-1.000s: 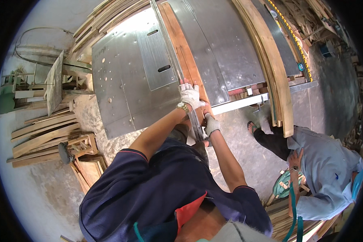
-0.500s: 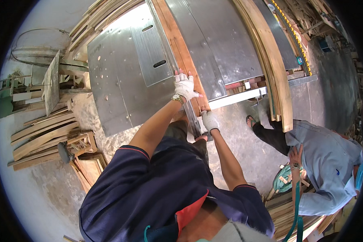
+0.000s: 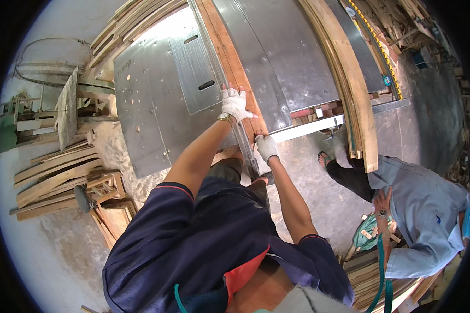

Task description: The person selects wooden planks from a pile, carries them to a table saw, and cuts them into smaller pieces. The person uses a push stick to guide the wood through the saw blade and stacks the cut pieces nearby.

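A long reddish-brown wooden board (image 3: 227,49) lies along a metal fence (image 3: 210,39) on a steel machine table (image 3: 146,104). My left hand (image 3: 235,106), in a white fingertip-less glove with a watch at the wrist, rests on the board and the fence edge, fingers spread. At the board's near end my right hand (image 3: 267,147), gloved the same way, is closed on the end, its thumb on top. The undersides of its fingers are hidden.
Several pale planks (image 3: 350,78) lie on the table's right side, jutting past a bright metal rail (image 3: 308,128). A co-worker (image 3: 418,208) in a light blue shirt stands at right. Cut wood pieces (image 3: 57,177) are stacked at left, and more planks (image 3: 125,28) sit behind the table.
Both my hands have moved slightly forward, away from me, and the board has slid forward along the fence with them. The co-worker has hardly moved.
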